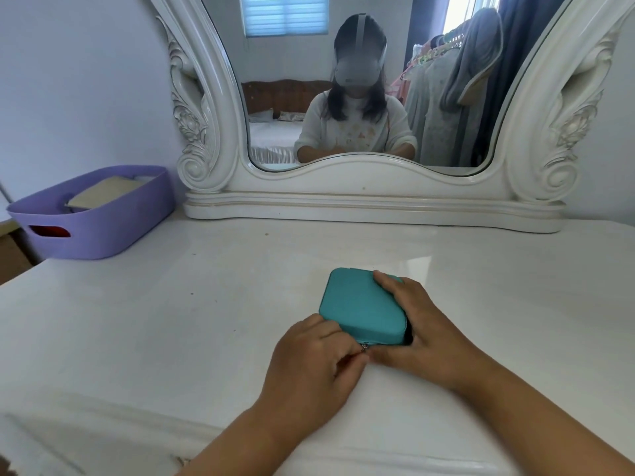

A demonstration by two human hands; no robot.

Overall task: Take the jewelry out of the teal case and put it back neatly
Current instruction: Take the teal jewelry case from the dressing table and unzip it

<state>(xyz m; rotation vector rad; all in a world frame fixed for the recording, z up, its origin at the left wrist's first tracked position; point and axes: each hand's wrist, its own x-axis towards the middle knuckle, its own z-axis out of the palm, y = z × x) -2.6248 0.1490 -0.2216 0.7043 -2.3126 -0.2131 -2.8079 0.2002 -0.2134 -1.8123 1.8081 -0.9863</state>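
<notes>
- Teal case (360, 305) lies closed on the white dressing table (171, 321), toward its front edge, right of the middle; no jewelry shows.
- Purple basket (92, 214) sits at the back left corner, its contents hard to make out.
- Left hand (309, 369) reaches to the case's near left corner, fingers curled, pinching the small metal zipper pull (365, 348).
- Right hand (422, 324) clasps the case's right side, fingers across its far right corner, hiding that edge.
</notes>
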